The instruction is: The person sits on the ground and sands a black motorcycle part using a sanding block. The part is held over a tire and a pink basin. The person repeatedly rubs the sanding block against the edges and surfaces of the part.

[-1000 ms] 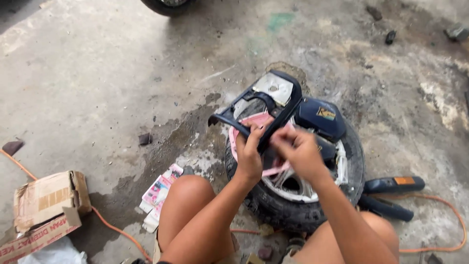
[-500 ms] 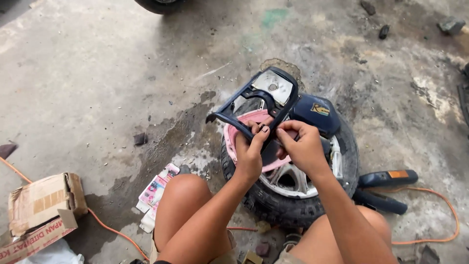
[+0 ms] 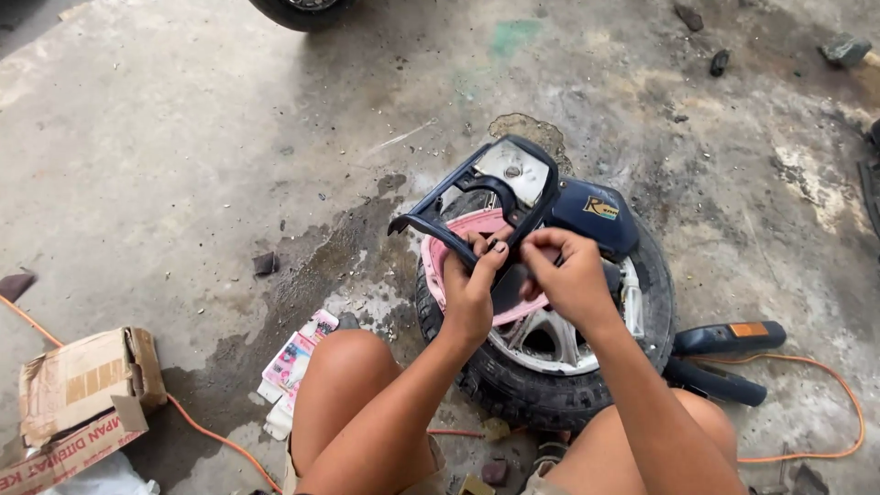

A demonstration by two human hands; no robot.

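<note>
1. Both arms are bare and reach forward from the bottom of the view, forearms angling in toward each other so the hands meet in the middle.
2. Left hand (image 3: 472,293) is up with the back of it facing the camera, fingers (image 3: 492,249) curled over and clamped shut, dark nails showing.
3. Right hand (image 3: 573,275) sits just beside the left one, nearly touching, knuckles up, fingers (image 3: 541,240) bent and pinched in tight.
4. Both wrists are pretty much straight.
5. Knees are bare and spread apart, one under each forearm, like a low squat.
</note>
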